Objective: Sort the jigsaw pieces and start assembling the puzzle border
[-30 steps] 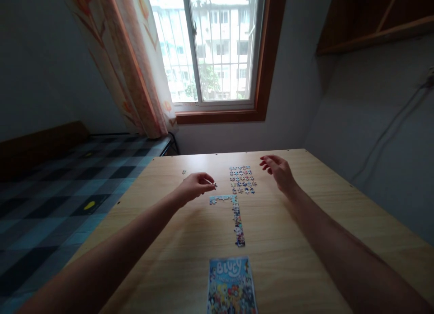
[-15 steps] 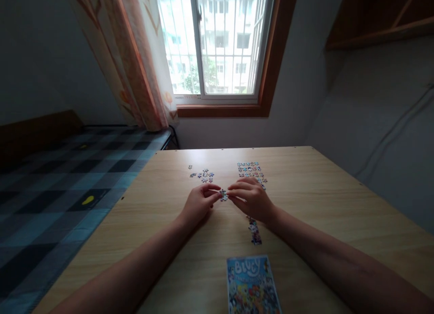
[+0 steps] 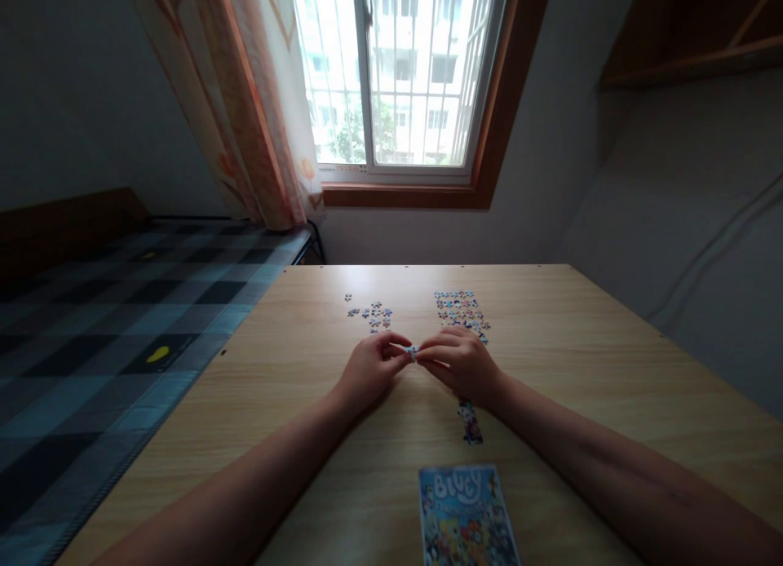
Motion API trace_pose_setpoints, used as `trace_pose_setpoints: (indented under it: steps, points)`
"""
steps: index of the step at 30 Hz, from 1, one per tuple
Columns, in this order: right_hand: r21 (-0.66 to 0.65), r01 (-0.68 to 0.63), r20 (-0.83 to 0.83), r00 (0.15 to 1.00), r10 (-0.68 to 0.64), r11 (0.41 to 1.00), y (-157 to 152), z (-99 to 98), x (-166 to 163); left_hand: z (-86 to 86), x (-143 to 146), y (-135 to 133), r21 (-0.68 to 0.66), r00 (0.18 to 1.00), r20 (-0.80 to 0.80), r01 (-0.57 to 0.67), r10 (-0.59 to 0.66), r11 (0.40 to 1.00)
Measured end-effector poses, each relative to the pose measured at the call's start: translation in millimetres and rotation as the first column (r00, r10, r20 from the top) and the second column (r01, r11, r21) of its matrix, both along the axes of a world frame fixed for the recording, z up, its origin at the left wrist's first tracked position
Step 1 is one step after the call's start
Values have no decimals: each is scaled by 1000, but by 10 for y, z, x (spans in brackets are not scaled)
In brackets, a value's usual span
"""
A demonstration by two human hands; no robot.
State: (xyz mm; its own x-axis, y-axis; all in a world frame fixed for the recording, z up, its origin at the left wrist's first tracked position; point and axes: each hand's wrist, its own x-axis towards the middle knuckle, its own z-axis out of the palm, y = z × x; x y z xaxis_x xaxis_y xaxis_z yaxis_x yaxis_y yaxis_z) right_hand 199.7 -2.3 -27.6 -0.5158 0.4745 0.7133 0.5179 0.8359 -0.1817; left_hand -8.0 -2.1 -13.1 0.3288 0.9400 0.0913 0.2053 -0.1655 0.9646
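Over the middle of the wooden table, small light-blue jigsaw puzzle pieces [image 3: 412, 352] sit between my fingertips; how many there are I cannot make out. My left hand [image 3: 374, 369] pinches them from the left with thumb and forefinger. From the right, my right hand [image 3: 462, 362] grips the other side, its fingers closed together. Beyond the left hand lies a scattered group of loose puzzle pieces [image 3: 377, 314]. Rows of puzzle pieces [image 3: 458, 305] lie behind my right hand, which hides the nearest ones. A joined puzzle strip [image 3: 471, 423] shows below the right wrist, partly covered.
A blue picture box [image 3: 468, 513] marked "Bluey" lies at the near side of the table [image 3: 294, 460]. Left of the table stands a bed with a checked cover [image 3: 152, 305]. A window [image 3: 416, 85] and a curtain [image 3: 245, 101] are at the back.
The puzzle pieces between my hands, seen flat before, now appear tilted edge-on with the fingers closer around them. The whole view has shifted slightly, so the table things appear further right.
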Motion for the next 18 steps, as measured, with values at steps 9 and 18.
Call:
trace_pose_setpoints:
  steps: [9, 18]
  points:
    - [-84, -30, -37, 999, 27, 996, -17, -17, 37, -13, 0, -22, 146, 981, -192, -13, 41, 989]
    - [-134, -22, -9, 1000, 21, 991, -5, -36, 98, 20, -25, -57, 396, 880, -390, -105, 271, 912]
